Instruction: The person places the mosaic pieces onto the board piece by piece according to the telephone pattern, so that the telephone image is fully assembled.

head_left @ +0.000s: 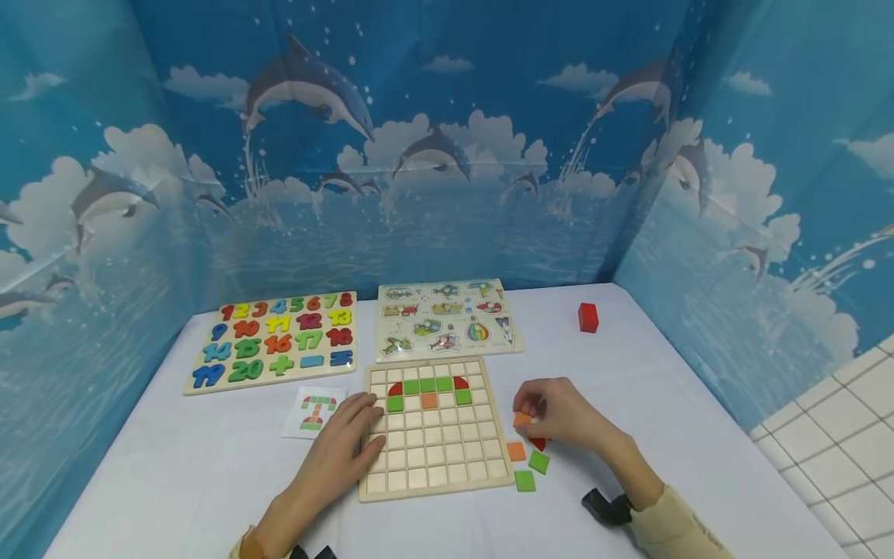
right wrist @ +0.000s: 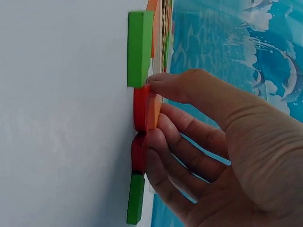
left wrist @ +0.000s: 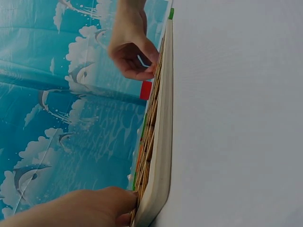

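Note:
My left hand (head_left: 344, 436) rests along the left edge of a wooden grid board (head_left: 436, 494), fingers lying over the rim. Red rounded tiles, green squares and an orange square (head_left: 429, 401) sit in the board's upper cells. Right of the board, my right hand (head_left: 564, 413) pinches an orange square tile (right wrist: 154, 111) between thumb and fingertips. Around that hand lie red pieces (right wrist: 140, 109), partly hidden by it in the head view. Another orange tile (head_left: 516, 452) and green square tiles (head_left: 525, 481) lie beside the board's right edge.
Left of the board lies a pattern card (head_left: 312, 412), close to my left hand. Farther back are a number puzzle (head_left: 272, 380) and a vehicle picture puzzle (head_left: 449, 318). A red block (head_left: 588, 317) stands at the back right, before the dolphin curtain (head_left: 447, 225).

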`<state>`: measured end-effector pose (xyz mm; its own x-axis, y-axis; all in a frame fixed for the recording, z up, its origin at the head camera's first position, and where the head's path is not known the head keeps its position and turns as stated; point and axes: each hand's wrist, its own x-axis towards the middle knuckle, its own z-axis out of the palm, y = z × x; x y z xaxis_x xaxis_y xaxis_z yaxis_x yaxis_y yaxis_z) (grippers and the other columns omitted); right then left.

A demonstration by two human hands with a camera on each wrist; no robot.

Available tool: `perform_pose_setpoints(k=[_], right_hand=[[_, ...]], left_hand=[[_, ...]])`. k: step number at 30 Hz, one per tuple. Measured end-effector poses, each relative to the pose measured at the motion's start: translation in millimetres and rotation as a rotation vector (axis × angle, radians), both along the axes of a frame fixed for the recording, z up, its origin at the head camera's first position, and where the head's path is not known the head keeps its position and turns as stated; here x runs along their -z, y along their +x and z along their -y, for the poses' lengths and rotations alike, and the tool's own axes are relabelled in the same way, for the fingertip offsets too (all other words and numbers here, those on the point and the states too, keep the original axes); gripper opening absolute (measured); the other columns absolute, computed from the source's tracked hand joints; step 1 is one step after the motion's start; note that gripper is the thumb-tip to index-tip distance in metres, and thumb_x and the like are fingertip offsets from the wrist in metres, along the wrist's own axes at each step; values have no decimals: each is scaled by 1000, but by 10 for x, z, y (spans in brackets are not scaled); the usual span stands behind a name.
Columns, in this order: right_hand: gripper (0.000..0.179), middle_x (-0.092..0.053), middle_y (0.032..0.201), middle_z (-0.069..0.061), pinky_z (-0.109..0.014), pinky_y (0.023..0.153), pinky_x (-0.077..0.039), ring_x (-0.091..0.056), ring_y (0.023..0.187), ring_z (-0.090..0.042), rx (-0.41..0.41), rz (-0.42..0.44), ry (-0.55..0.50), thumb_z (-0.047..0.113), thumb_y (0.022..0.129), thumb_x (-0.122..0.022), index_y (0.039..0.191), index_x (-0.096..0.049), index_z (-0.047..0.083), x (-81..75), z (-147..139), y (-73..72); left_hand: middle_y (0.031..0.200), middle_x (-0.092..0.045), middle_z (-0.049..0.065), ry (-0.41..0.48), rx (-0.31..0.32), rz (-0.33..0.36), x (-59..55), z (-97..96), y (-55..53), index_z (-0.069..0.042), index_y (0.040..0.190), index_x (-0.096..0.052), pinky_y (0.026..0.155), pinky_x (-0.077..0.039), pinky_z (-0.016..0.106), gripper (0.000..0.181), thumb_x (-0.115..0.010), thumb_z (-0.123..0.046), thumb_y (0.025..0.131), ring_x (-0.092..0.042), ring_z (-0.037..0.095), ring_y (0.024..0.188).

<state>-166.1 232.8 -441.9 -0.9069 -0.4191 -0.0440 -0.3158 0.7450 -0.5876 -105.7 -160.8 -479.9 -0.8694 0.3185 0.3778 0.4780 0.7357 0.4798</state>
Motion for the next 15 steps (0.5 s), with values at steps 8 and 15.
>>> perform_pose_setpoints(k=[8, 15], right_hand=[[22, -64, 85, 12, -22, 73, -54, -60, 84, -12, -92, -98, -18, 25, 83, -90, 97, -73, 25, -49, 251, -99], [22, -65, 85, 12, -23, 72, -54, -61, 81, -12, -229, -157, -57, 22, 83, -90, 96, -72, 24, -79, 640, -209]], left_hand=[[146, -63, 15, 2, -3, -6, 9, 18, -4, -8, 127, -71, 118, -45, 57, 37, -81, -20, 93, -52, 36, 144], [145, -63, 15, 8, 2, -15, 24, 2, 2, -8, 126, -71, 117, -46, 57, 36, -81, -21, 93, -53, 36, 143]])
